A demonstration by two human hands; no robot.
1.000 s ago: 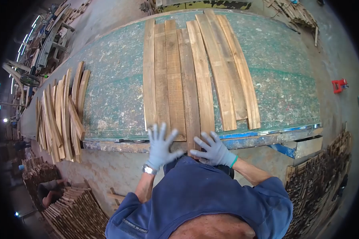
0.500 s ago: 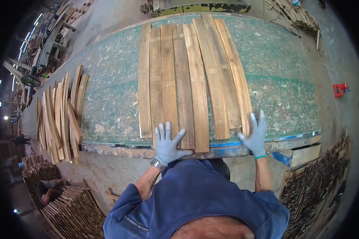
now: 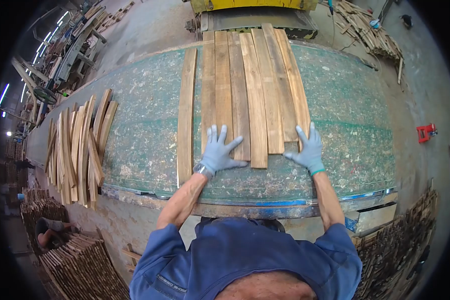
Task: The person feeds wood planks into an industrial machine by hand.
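Several wooden slats (image 3: 257,95) lie side by side on the green, paint-flecked table (image 3: 345,150), their near ends uneven. My left hand (image 3: 218,151), in a grey glove, presses flat with fingers spread over the near ends of the left-hand slats. At the right edge of the row, my gloved right hand (image 3: 307,150) has its fingers spread against the near end of the outermost slat. One single slat (image 3: 187,110) lies apart, a small gap to the left of the row. Neither hand is wrapped around a slat.
A loose heap of slats (image 3: 77,150) lies on the table's left end. Beyond the far edge stands a yellow machine (image 3: 255,5). Stacked wood (image 3: 85,267) is on the floor at lower left, near another person (image 3: 52,231), and more (image 3: 395,250) at lower right.
Both hands have moved forward, away from my body, and the row of slats has slid toward the far edge with them. The leftmost slat has stayed behind, separated from the row.
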